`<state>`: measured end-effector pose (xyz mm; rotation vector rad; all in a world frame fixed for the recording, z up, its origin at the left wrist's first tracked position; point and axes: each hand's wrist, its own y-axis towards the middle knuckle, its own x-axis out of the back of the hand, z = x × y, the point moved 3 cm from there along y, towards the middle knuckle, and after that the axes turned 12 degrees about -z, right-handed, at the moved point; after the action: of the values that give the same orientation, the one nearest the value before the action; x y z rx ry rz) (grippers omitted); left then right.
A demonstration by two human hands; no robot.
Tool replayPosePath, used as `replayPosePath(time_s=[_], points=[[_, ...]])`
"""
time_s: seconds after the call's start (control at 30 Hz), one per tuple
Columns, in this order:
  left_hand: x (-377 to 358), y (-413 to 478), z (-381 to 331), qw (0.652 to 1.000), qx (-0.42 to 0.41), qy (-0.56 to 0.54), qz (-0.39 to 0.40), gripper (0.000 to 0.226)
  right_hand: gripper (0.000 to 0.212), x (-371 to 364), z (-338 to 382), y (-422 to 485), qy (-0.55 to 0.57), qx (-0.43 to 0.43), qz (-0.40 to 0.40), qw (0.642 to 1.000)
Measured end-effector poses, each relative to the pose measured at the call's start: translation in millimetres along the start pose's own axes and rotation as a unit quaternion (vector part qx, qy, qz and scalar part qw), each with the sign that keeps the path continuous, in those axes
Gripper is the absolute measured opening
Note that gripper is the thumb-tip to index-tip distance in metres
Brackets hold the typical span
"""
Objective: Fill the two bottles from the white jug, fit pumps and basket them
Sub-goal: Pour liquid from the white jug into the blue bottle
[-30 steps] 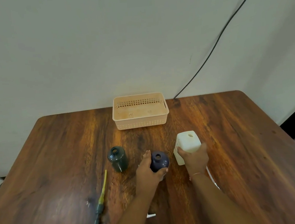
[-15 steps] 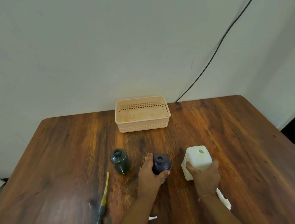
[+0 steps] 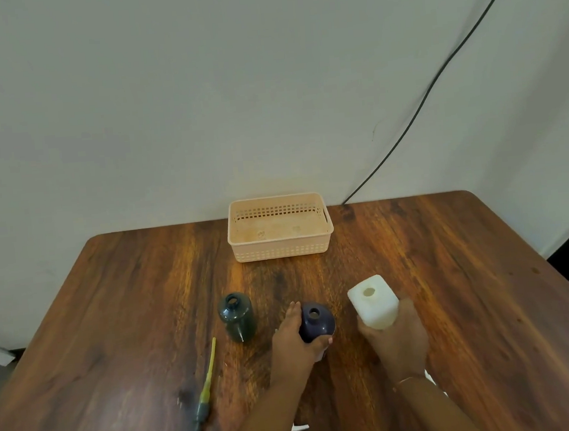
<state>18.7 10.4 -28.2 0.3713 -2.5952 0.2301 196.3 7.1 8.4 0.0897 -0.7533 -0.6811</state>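
Note:
My left hand (image 3: 292,343) grips the dark blue bottle (image 3: 316,320), which stands upright with its mouth open. My right hand (image 3: 399,339) holds the white jug (image 3: 373,302) from behind, to the right of that bottle, and the jug's open mouth tilts toward me. A dark green bottle (image 3: 237,317) stands open to the left, untouched. A pump with a yellow tube (image 3: 205,390) lies on the table left of my left arm. A second white pump (image 3: 300,427) is mostly hidden under my forearms. The peach basket (image 3: 281,250) sits empty at the table's far edge.
The wooden table (image 3: 471,285) meets a pale wall at the back. A black cable (image 3: 436,81) runs down the wall to the table's rear edge, right of the basket.
The white jug has risen and tipped in my right hand, showing its mouth more. My left hand stays on the blue bottle. The view has shifted, so everything sits lower in frame.

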Motion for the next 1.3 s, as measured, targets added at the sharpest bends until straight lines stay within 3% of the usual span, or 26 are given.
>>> replayPosePath(time_s=[0.2, 0.33, 0.6, 1.3], points=[[-2, 1, 3, 1.000, 0.005, -0.002, 0.001, 0.087, 0.080, -4, 9, 5, -0.089, 0.191, 0.049, 0.976], [-4, 2, 4, 1.000, 0.013, 0.002, 0.000, 0.086, 0.082, -9, 9, 3, -0.132, 0.252, 0.068, 0.956], [-8, 9, 7, 0.999, -0.003, 0.034, 0.001, 0.085, 0.080, -15, 21, -1, -0.162, 0.321, 0.070, 0.931], [-15, 18, 17, 0.999, -0.021, 0.033, 0.010, 0.087, 0.083, -18, 31, 6, -0.178, 0.402, 0.059, 0.896]])
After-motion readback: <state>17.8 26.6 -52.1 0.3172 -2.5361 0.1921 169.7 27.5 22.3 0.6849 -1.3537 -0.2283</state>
